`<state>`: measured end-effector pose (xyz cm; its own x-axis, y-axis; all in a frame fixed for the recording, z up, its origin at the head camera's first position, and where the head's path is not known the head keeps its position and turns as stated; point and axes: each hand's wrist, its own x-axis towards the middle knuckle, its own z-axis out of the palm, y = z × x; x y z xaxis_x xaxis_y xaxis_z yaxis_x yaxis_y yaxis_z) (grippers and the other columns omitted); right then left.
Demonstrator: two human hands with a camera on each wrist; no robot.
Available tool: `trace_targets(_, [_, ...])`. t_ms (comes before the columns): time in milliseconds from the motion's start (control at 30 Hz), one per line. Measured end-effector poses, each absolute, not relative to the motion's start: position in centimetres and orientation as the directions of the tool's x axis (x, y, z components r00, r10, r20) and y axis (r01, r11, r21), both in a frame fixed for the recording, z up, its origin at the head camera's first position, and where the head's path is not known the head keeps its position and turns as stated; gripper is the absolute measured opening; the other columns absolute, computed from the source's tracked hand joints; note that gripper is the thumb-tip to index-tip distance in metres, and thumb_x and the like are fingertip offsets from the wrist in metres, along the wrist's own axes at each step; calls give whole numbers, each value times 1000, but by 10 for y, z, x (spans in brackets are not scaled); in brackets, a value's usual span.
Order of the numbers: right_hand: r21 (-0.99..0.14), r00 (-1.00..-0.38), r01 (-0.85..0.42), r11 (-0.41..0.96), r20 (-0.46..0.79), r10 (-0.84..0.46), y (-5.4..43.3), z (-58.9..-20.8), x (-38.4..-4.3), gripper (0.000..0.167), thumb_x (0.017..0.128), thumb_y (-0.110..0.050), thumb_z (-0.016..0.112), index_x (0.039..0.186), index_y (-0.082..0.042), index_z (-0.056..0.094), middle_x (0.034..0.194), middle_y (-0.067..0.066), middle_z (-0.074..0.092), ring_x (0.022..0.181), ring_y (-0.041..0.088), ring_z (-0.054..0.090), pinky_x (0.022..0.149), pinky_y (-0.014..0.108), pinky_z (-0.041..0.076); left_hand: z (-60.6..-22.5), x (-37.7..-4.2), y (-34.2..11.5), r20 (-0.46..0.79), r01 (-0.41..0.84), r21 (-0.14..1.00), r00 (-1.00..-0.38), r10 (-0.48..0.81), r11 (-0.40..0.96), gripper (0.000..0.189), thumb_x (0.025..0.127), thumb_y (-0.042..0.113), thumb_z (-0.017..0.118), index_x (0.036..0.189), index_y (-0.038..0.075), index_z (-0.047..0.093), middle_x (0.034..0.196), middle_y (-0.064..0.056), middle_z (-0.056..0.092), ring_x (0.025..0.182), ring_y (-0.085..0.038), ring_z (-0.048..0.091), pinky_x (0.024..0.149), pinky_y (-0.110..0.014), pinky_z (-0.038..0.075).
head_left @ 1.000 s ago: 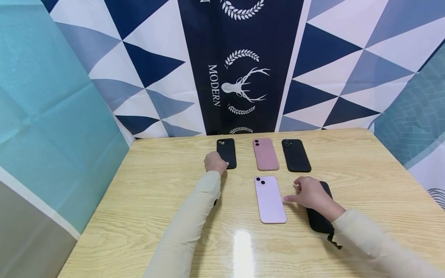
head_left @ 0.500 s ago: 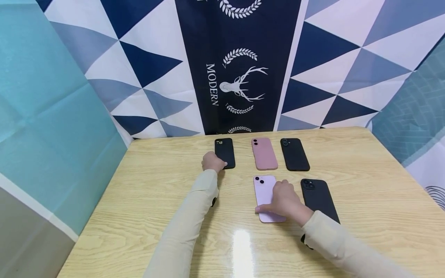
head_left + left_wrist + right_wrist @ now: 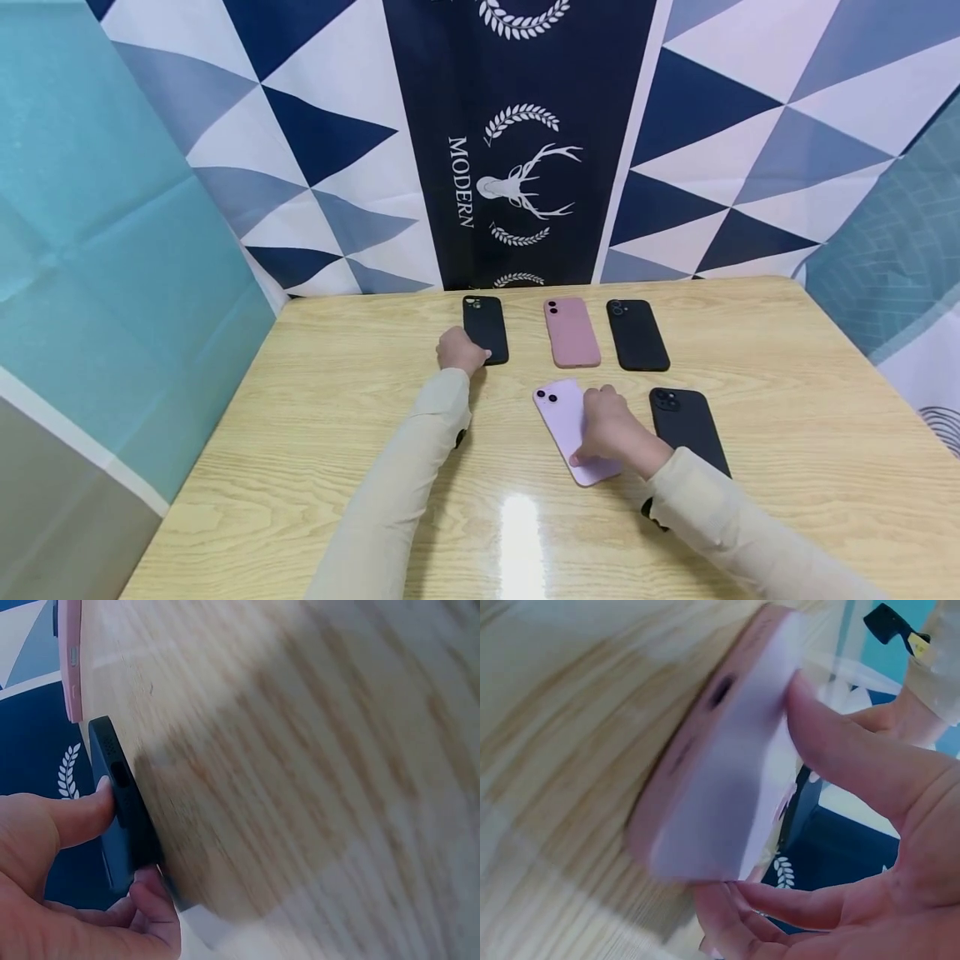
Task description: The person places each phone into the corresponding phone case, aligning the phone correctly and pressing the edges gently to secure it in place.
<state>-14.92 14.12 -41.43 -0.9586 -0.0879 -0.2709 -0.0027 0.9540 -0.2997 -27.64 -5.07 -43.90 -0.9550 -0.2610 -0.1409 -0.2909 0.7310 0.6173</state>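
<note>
My left hand (image 3: 461,350) holds the lower end of a black phone case (image 3: 487,327) with a camera cutout, at the back of the table. In the left wrist view the thumb lies on the back of the case (image 3: 129,814) and the fingers curl at its edge; its end has a port opening. My right hand (image 3: 613,429) grips a lilac phone (image 3: 558,410) across its sides, thumb on one long edge and fingertips on the other. The right wrist view shows the phone's charging-port end (image 3: 721,772), close over the wood. Its lower right part is hidden by the hand in the head view.
A pink phone (image 3: 572,333) and a black phone (image 3: 638,336) lie in the back row. Another black phone (image 3: 692,429) lies right of my right hand, partly under the sleeve. Behind the wooden table (image 3: 300,433) hangs a patterned cloth (image 3: 517,167).
My right hand has moved left from above the black phone onto the lilac phone and gripped it. The lilac phone has turned, its camera end shifting left. The left hand keeps its hold.
</note>
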Motion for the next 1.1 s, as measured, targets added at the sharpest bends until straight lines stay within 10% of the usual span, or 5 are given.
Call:
trace_targets(467, [-380, -974, -50, 924, -188, -130, 138, -421, -137, 82, 52, -32, 95, 107, 15, 56, 93, 21, 51, 82, 28, 48, 68, 37, 47, -439, -256, -58, 3, -135, 653, -983, -181, 745, 39, 77, 18, 82, 102, -5, 64, 99, -20, 65, 96, -33, 61, 86, -40, 54])
trace_targets(700, [-380, -975, 9, 925, -211, -77, 140, -422, -138, 82, 47, -30, 97, 101, 14, 54, 89, 20, 51, 79, 27, 47, 67, 36, 46, -443, -247, -68, 51, -69, 737, -986, -157, 673, 15, 88, 10, 69, 82, -2, 65, 77, -12, 64, 69, -19, 54, 61, -27, 45])
trace_targets(1100, [-474, -952, 71, 878, -294, -82, 151, -422, -148, 69, 50, -24, 96, 96, 8, 55, 83, 13, 56, 73, 22, 51, 59, 27, 44, -434, -228, -82, 121, 25, 868, -979, -163, 495, 13, 82, 11, 76, 86, -1, 74, 81, -14, 72, 72, -15, 62, 66, -25, 53])
